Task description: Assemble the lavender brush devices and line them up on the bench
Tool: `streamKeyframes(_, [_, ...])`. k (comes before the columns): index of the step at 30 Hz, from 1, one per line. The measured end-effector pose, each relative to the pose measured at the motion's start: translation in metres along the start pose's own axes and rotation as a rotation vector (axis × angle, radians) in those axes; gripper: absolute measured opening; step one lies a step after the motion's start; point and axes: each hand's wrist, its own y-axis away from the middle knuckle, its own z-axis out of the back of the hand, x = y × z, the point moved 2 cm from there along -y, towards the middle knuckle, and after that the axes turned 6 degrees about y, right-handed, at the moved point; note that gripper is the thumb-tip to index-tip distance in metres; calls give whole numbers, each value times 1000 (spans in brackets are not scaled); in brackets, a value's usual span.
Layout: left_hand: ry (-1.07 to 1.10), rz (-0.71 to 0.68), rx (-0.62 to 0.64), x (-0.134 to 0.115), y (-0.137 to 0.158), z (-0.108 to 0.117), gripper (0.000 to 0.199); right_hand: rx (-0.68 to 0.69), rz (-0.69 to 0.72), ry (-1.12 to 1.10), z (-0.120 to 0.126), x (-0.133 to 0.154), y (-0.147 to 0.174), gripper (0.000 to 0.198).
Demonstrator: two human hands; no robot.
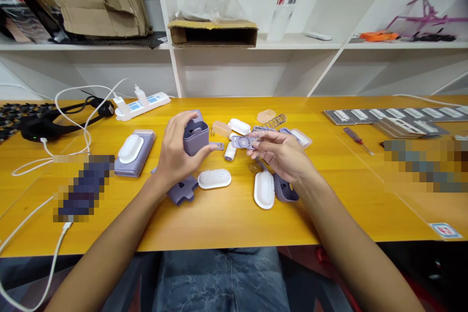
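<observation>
My left hand is wrapped round an open-topped purple plastic housing, thumb along its near side. A small purple tab with a hole shows by the thumb tip; whether the thumb touches it I cannot tell. Between the fingertips of my right hand is a flat purple plastic plate with a round middle. A coil spring lies just behind it; I cannot tell if they are joined. Below the hands are white bristled brush heads, a purple shell and a notched purple part.
Behind the hands lie a white oval piece and a white cylinder. To the left are a purple case with a white top, a power strip and cables. A screwdriver and metal strips lie right.
</observation>
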Motion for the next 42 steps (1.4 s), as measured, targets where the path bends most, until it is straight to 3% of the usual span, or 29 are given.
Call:
streamKeyframes(3, [-172, -266, -17, -17, 7, -2, 75, 30, 31, 41, -5, 1, 3, 27])
streamKeyframes(5, [-177, -364, 13, -27, 13, -7, 71, 74, 46, 89, -10, 1, 6, 26])
streamKeyframes(10, [83, -399, 114, -44, 27, -31, 64, 184, 53, 214, -21, -2, 16, 31])
streamKeyframes(15, [178, -291, 175, -46, 33, -42, 27, 339, 42, 362, -17, 3, 19, 38])
streamKeyframes(19, [191, -145, 113, -42, 33, -37, 27, 208, 133, 748, 12, 21, 15, 30])
streamKeyframes(23, [313, 29, 128, -38, 32, -36, 29, 328, -80, 1017, 49, 35, 13, 37])
streamKeyframes(27, [436, 215, 184, -37, 35, -40, 31, 331, -252, 1134, 80, 40, 14, 37])
streamKeyframes(32, [498, 267, 209, -36, 38, -45, 31, 400, -396, 1209, 94, 31, 13, 33])
streamKeyframes(34, [498, 263, 217, -35, 38, -45, 31, 414, -369, 1277, 92, 27, 10, 21])
streamKeyframes(36, [499, 262, 225, -34, 38, -46, 31, 459, -234, 1316, 88, 26, 7, 11])
streamKeyframes(39, [514, 271, 223, -34, 36, -45, 31, 505, -118, 1237, 81, 31, 8, 11])
streamKeyframes(42, [531, 278, 221, -34, 36, -46, 30, 430, -7, 1032, 76, 41, 14, 20])
